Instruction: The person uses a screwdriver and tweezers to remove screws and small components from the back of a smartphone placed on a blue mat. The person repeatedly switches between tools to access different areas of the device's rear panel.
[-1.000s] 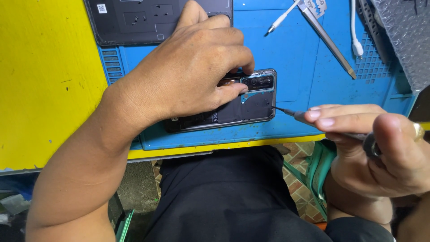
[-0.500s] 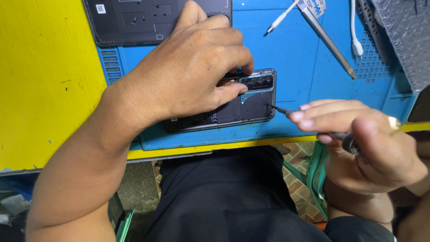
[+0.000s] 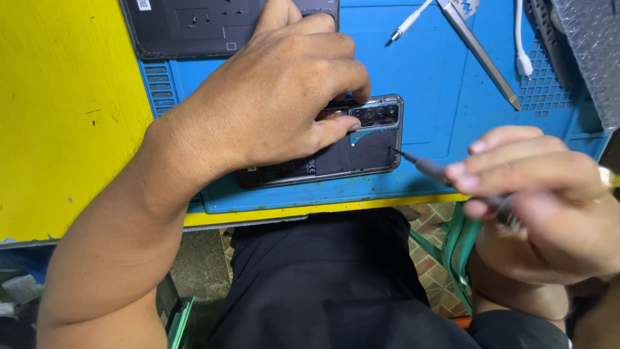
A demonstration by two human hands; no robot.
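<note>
The left hand (image 3: 284, 97) lies flat over an opened phone (image 3: 361, 145), fingers spread across its upper half and the thumb pressed down near the camera strip, pinning it rather than gripping it. The phone rests lengthwise on a blue mat (image 3: 439, 84), close to the mat's near edge, with only a thin band of blue between its long side and that edge. Past the mat edge a yellow strip of table (image 3: 64, 116) shows, then the drop to the person's lap.

The right hand (image 3: 542, 200) is curled around a thin screwdriver (image 3: 426, 167), fingers pinching the shaft, and hangs out past the table edge. The tip meets the phone at its right end, near the lower corner.

To the phone's right the mat is bare up to its ridged section, so there is room on that side. Farther back lie tweezers (image 3: 481, 48) set diagonally, a white pen-like tool (image 3: 408, 22) and a white cable (image 3: 522, 61), all well apart from the phone. A dark back cover (image 3: 194, 26) sits at the far edge, just beyond the left hand's knuckles. The yellow table spreads wide to the left.
</note>
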